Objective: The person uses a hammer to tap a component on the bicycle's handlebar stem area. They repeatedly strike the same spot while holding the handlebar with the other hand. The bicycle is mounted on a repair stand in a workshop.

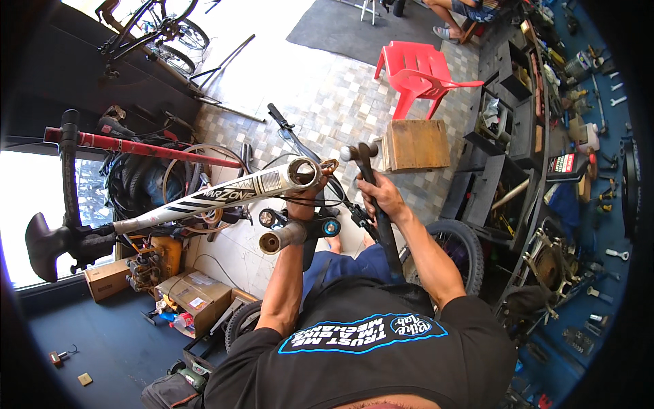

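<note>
A white bicycle frame with dark stripes runs from the left to the middle, its open head tube facing up. Just below that tube, my left hand is closed about the frame, its fingers largely hidden. A suspension fork stands in front of my left forearm; its bare steerer tube points up at me, and a blue-ringed knob tops one leg. My right hand grips a hammer by its dark handle, head up, to the right of the head tube and apart from it.
A handlebar with cables hangs beyond the frame. Further off are a wooden box and a red plastic chair. Tools line the blue wall at right. Cardboard boxes sit at left. Another person's leg shows far off.
</note>
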Demonstrator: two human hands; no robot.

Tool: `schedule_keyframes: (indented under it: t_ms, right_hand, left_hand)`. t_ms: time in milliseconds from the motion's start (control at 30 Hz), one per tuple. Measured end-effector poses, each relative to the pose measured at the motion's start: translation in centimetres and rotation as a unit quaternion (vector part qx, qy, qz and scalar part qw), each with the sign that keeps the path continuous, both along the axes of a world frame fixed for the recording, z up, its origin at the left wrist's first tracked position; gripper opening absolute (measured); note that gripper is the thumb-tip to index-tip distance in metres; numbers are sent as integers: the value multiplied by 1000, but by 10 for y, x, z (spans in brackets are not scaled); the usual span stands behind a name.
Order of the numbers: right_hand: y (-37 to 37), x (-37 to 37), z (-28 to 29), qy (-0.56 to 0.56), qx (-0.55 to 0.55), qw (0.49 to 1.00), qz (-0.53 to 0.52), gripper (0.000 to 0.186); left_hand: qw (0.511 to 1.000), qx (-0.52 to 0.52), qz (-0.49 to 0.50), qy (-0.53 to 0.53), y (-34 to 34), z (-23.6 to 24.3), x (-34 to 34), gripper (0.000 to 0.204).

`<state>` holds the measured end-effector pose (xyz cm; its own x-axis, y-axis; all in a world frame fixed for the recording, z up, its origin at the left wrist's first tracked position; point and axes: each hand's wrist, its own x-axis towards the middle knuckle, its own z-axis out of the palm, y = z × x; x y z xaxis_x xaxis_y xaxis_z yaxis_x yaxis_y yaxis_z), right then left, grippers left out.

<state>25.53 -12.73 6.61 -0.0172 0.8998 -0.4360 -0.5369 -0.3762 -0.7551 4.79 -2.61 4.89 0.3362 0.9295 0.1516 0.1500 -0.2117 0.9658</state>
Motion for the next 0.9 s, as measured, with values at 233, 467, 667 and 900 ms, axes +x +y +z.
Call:
schedule_keyframes:
  t_ms: [233,467,667,900]
  right_hand:
    - [-10,27,-13,18,17,998,-65,25]
    - [-121,61,-22,-59,-57,963,-257,25]
    - [-213,40,-30,-68,-112,922,-366,22]
    - [-244,15,-35,-80,-129,929,-339,20]
  left_hand:
    - [983,-126,-66,-118,4,-7,-9,9]
    - [934,-273,-216,-77,-1,-49,-44,10]
    - [761,-566,-183,-260,-22,-86,-95,13]
    - [677,-643,-164,-319,-63,-92,-133,9]
